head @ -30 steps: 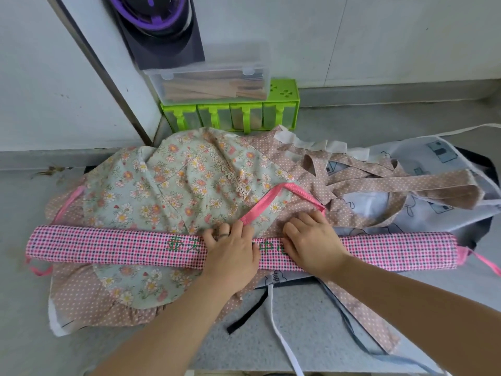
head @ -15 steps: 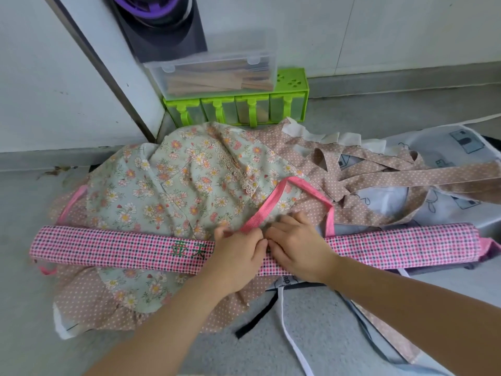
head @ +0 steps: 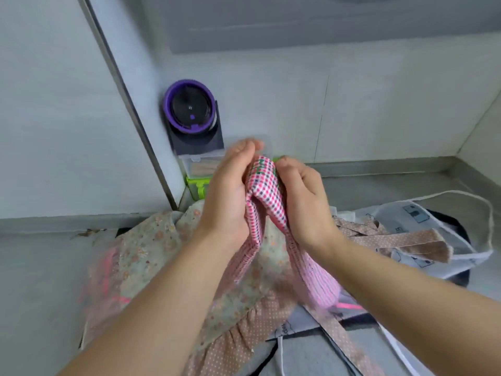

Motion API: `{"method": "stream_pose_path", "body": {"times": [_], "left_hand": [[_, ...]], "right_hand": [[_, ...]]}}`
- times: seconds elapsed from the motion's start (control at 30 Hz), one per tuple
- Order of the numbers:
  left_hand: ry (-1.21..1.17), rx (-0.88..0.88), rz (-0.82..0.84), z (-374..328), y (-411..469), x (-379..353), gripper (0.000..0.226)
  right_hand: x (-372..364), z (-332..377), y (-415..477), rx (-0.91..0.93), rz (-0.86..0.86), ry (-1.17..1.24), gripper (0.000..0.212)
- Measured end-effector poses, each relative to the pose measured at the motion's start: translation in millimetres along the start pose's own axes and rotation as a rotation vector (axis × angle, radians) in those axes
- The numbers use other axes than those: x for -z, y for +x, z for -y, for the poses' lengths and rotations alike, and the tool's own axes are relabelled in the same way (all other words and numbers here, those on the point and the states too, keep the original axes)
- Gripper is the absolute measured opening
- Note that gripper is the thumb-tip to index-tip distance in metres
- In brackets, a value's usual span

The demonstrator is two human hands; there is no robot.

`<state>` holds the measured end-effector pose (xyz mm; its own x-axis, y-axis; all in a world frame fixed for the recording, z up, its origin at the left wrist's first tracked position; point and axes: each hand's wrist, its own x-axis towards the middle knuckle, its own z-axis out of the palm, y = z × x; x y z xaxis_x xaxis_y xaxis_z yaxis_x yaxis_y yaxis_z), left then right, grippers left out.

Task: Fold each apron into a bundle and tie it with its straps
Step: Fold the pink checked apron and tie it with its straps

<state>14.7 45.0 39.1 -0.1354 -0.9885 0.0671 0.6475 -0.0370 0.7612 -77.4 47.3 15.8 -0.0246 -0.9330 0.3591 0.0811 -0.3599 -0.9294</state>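
**Head view: checked apron bent double in both hands**

Head camera shows the pink checked apron (head: 267, 196) raised in the centre of the frame, folded into a long narrow band and bent at its middle. The bend points up toward the top of the frame, green stitched letters showing at the peak, and the two halves hang down and toward the lower right, so its long axis now runs roughly up and down. My left hand (head: 230, 196) clasps the left side of the bend with fingers curled around the cloth; my right hand (head: 303, 202) grips the right side the same way. Both are closed on the fabric, thumbs near the peak.

Beneath, blurred, lies the floral apron (head: 151, 248) at lower left, with a dotted brown apron (head: 244, 337) under it and its straps (head: 406, 240) trailing to the right over a white printed apron (head: 423, 221). All rest on the grey counter (head: 38, 280). Above, left of centre, a purple-rimmed round device (head: 189, 107) stands against the wall, a clear box (head: 198, 164) and green rack (head: 198, 185) below it.
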Motion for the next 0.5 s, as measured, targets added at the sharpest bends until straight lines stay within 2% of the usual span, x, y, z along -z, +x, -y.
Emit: {"method": "stream_pose_path", "body": {"times": [0.13, 0.27, 0.37, 0.5], "left_hand": [[-0.084, -0.085, 0.001, -44.7, 9.7, -55.9, 0.020], [-0.092, -0.145, 0.075, -87.7, 7.6, -100.3, 0.023], [-0.013, -0.210, 0.123, -115.8, 7.3, -117.3, 0.025], [0.056, -0.163, 0.212, -145.4, 7.5, -126.7, 0.023]], "right_hand": [[-13.5, 60.1, 26.7, 0.145, -0.146, 0.017, 0.035], [-18.2, 112.8, 43.7, 0.307, -0.197, -0.040, 0.029], [-14.3, 141.6, 46.8, 0.343, -0.081, -0.128, 0.020], [-3.4, 172.7, 48.9, 0.215, 0.198, -0.092, 0.012]]}}
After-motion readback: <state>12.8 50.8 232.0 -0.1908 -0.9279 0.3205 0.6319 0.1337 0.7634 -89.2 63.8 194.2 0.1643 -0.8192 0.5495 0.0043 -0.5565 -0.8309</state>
